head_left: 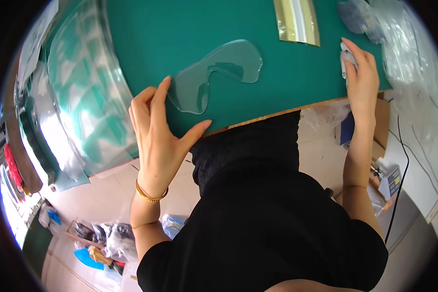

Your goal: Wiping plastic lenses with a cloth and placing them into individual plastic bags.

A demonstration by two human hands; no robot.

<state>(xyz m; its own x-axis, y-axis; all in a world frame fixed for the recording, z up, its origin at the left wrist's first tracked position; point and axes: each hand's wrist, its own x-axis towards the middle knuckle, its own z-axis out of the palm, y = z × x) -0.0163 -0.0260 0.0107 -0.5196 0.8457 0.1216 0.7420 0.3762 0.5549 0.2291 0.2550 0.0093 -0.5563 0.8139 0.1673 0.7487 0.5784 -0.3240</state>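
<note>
Lens (204, 70) — transparent (deeply notched).

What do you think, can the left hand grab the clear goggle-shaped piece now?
Probably yes: the left hand is open close beside the clear goggle-shaped piece, and nothing seems to block the way between them.

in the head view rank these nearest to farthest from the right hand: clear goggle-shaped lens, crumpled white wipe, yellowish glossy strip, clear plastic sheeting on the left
1. Crumpled white wipe: in the fingers of the right hand.
2. Yellowish glossy strip: left of it, near the top edge.
3. Clear goggle-shaped lens: farther left.
4. Clear plastic sheeting: far left.
</note>
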